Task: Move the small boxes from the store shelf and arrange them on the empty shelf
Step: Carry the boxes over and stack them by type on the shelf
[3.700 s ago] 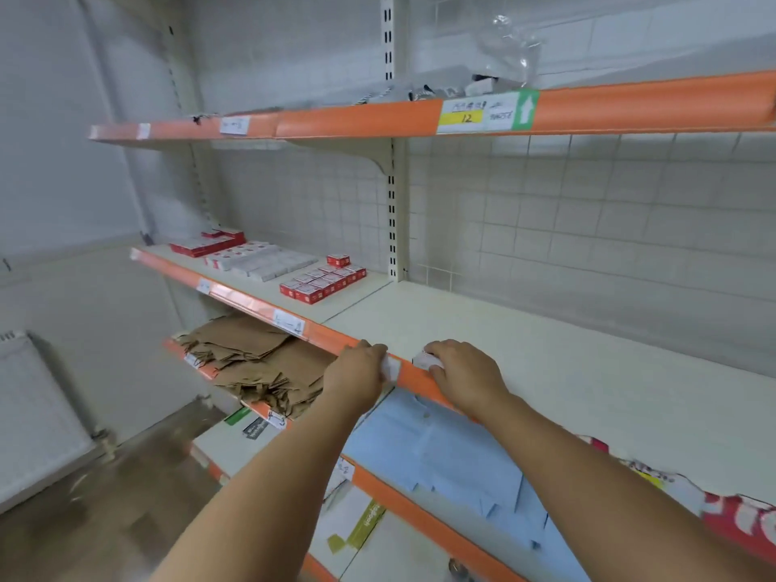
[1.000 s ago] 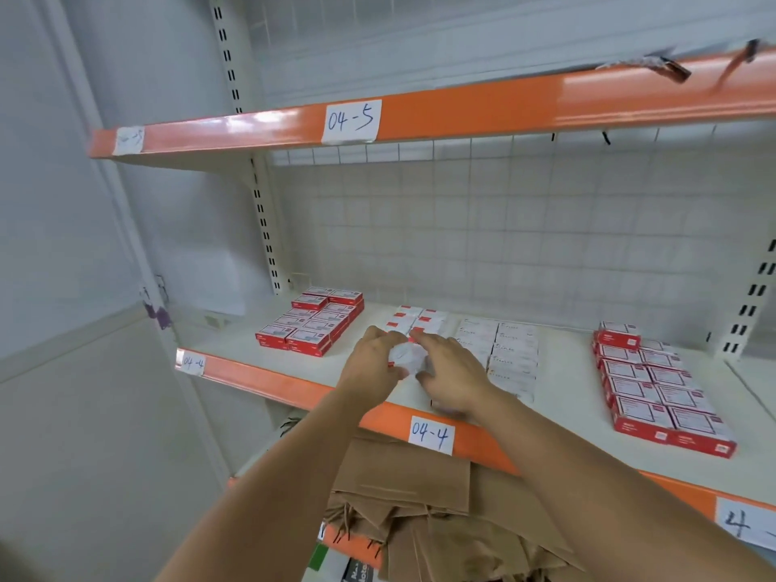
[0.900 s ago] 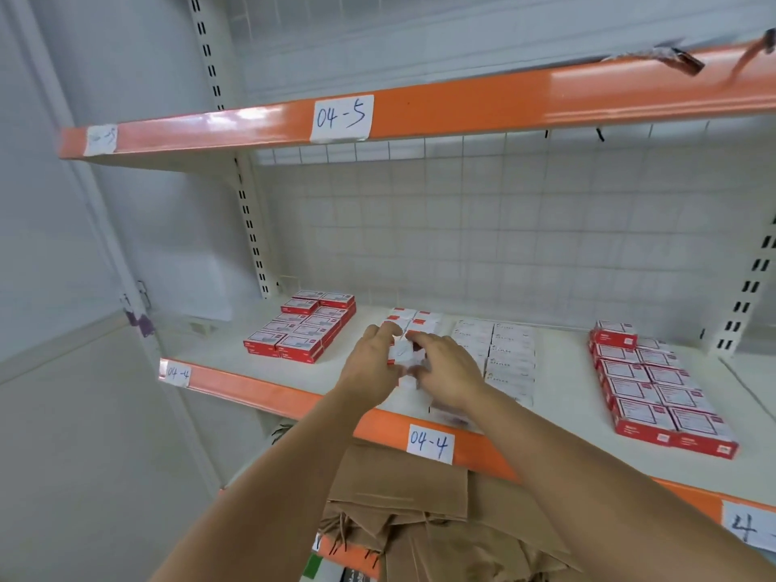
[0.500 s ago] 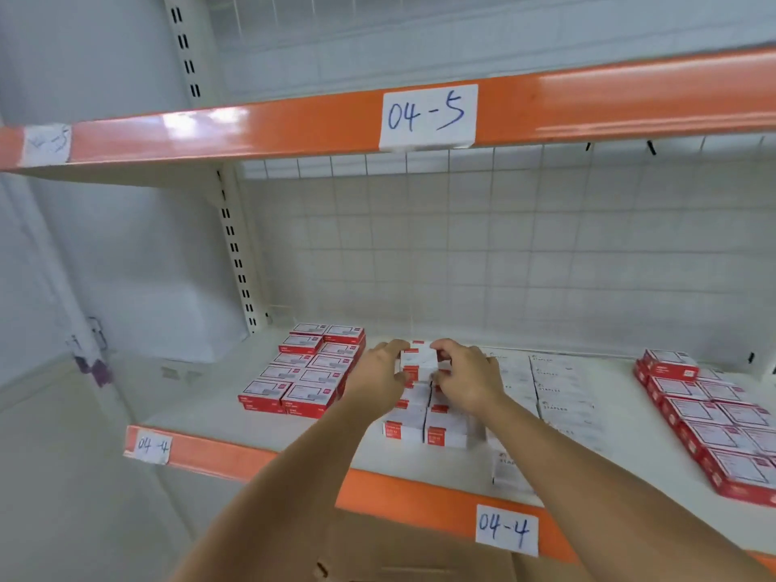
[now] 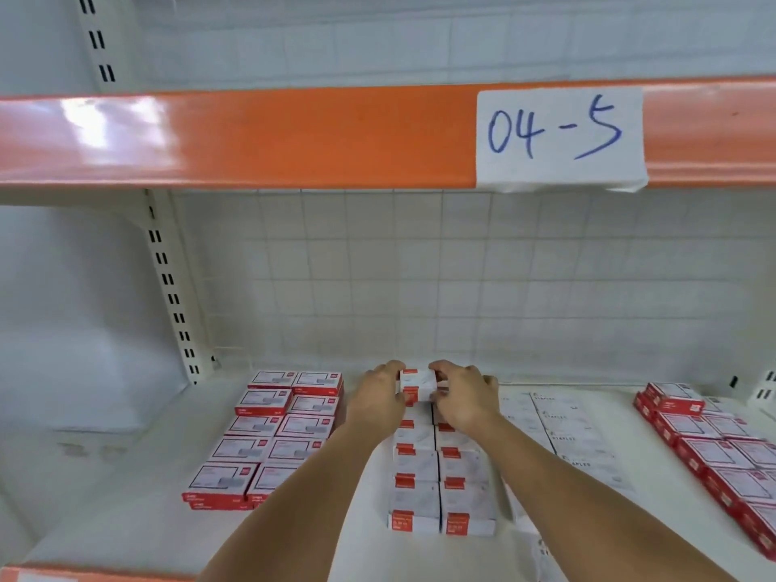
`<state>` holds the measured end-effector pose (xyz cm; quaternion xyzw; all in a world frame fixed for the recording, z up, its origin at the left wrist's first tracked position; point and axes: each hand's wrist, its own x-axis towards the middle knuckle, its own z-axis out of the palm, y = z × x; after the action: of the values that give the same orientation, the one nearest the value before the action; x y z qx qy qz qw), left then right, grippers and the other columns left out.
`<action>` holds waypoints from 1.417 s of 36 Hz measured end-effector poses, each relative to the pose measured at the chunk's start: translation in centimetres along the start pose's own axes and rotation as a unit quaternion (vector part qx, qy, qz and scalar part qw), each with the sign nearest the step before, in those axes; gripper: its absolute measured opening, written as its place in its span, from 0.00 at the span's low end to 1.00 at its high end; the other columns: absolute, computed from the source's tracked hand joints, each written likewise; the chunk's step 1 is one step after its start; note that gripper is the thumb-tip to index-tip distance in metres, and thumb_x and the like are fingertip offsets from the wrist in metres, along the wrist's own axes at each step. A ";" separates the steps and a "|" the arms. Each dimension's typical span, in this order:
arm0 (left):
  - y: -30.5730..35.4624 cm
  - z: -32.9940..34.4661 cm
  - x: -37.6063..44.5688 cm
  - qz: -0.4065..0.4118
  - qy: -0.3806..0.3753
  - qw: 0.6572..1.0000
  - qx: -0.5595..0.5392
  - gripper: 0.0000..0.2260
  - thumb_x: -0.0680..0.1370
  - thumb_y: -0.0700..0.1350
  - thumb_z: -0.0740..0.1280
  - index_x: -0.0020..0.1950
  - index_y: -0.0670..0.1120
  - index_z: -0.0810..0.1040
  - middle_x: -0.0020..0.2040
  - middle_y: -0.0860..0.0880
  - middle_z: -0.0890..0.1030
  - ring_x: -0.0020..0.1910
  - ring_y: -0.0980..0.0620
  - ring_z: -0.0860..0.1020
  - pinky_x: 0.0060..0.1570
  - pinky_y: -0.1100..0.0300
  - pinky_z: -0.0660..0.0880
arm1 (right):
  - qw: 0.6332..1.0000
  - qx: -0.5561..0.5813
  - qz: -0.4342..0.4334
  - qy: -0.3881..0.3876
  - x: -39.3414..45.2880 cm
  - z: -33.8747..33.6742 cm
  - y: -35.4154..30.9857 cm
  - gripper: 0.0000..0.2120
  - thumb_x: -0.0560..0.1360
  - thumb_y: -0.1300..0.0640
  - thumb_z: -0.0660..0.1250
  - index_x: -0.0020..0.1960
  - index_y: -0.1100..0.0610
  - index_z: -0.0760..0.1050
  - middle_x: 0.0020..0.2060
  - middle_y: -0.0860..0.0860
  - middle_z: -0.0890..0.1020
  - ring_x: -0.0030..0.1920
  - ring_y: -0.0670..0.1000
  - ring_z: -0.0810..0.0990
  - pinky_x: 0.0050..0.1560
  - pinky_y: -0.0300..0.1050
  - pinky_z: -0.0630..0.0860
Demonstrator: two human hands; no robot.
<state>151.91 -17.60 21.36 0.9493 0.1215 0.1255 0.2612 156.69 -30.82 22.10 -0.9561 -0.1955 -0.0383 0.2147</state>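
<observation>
Both my left hand [image 5: 380,399] and right hand [image 5: 462,396] pinch one small white box [image 5: 416,382]; squeezing unevenly could topple the stacked rows [image 5: 441,476] beneath.

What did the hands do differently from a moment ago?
Both hands, left hand and right hand, reached further back along the white box rows and now pinch one small white box between them at the far end. The red boxes on the shelf stayed put.
</observation>
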 end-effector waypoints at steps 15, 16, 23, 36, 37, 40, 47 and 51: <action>-1.0 0.8 1.5 -0.002 -0.040 0.999 -0.014 0.21 0.79 0.39 0.63 0.73 0.48 0.66 0.66 0.48 0.74 0.64 0.49 0.73 0.59 0.59 0.72 | 1.000 -0.003 0.011 -0.015 0.9 1.0 0.5 0.23 0.77 0.53 0.62 0.71 0.45 0.66 0.63 0.46 0.78 0.65 0.50 0.70 0.66 0.48 0.57; -1.1 0.8 1.3 0.001 -0.041 0.999 -0.012 0.22 0.79 0.39 0.63 0.73 0.48 0.66 0.67 0.48 0.73 0.64 0.49 0.73 0.59 0.58 0.73 | 1.000 -0.010 0.010 -0.020 0.8 0.9 0.5 0.23 0.78 0.53 0.62 0.72 0.45 0.65 0.63 0.46 0.77 0.66 0.50 0.69 0.66 0.48 0.56; -0.6 0.5 -0.1 0.047 -0.024 0.998 0.041 0.27 0.80 0.40 0.62 0.77 0.51 0.58 0.74 0.50 0.63 0.74 0.50 0.60 0.67 0.54 0.67 | 0.999 -0.029 0.016 0.021 -0.9 -0.4 1.1 0.25 0.78 0.56 0.61 0.74 0.46 0.63 0.67 0.45 0.74 0.68 0.50 0.67 0.69 0.49 0.56; 4.2 0.4 -6.0 0.072 0.060 0.987 0.131 0.24 0.82 0.49 0.59 0.76 0.49 0.58 0.76 0.48 0.60 0.75 0.48 0.55 0.74 0.52 0.55 | 0.998 -0.015 -0.029 0.055 -8.9 -4.7 6.8 0.13 0.76 0.60 0.61 0.58 0.50 0.75 0.53 0.45 0.80 0.58 0.49 0.73 0.55 0.43 0.62; 4.7 0.6 -6.5 0.070 0.057 0.987 0.133 0.23 0.82 0.49 0.59 0.76 0.49 0.59 0.75 0.48 0.60 0.75 0.48 0.56 0.74 0.52 0.55 | 0.998 -0.015 -0.038 0.050 -9.7 -4.9 7.2 0.12 0.75 0.60 0.61 0.56 0.51 0.76 0.52 0.46 0.80 0.57 0.50 0.73 0.54 0.42 0.61; 6.4 1.3 -8.3 0.067 0.053 0.987 0.138 0.22 0.81 0.48 0.60 0.75 0.49 0.61 0.75 0.48 0.62 0.74 0.47 0.57 0.73 0.54 0.56 | 0.997 -0.016 -0.066 0.030 -12.1 -5.7 8.4 0.07 0.75 0.57 0.63 0.51 0.51 0.76 0.48 0.46 0.81 0.54 0.50 0.74 0.51 0.41 0.60; 9.4 3.0 -12.4 0.060 0.045 0.985 0.157 0.21 0.82 0.49 0.59 0.75 0.49 0.63 0.74 0.48 0.63 0.72 0.48 0.60 0.69 0.55 0.60 | 0.987 -0.073 -0.135 -0.054 -16.3 -6.9 10.1 0.13 0.74 0.42 0.65 0.50 0.51 0.75 0.50 0.48 0.79 0.53 0.51 0.73 0.53 0.45 0.67; 10.2 3.5 -13.7 0.056 0.039 0.984 0.163 0.21 0.82 0.49 0.59 0.75 0.49 0.63 0.75 0.48 0.62 0.73 0.48 0.59 0.70 0.54 0.59 | 0.975 -0.127 -0.161 -0.086 -17.6 -6.8 10.8 0.19 0.73 0.42 0.64 0.61 0.49 0.74 0.57 0.49 0.78 0.59 0.51 0.72 0.59 0.46 0.65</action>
<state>141.76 -31.82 21.40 0.9789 0.0974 0.1552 0.0906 144.76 -49.05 21.22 -0.9311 -0.3585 -0.0149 0.0653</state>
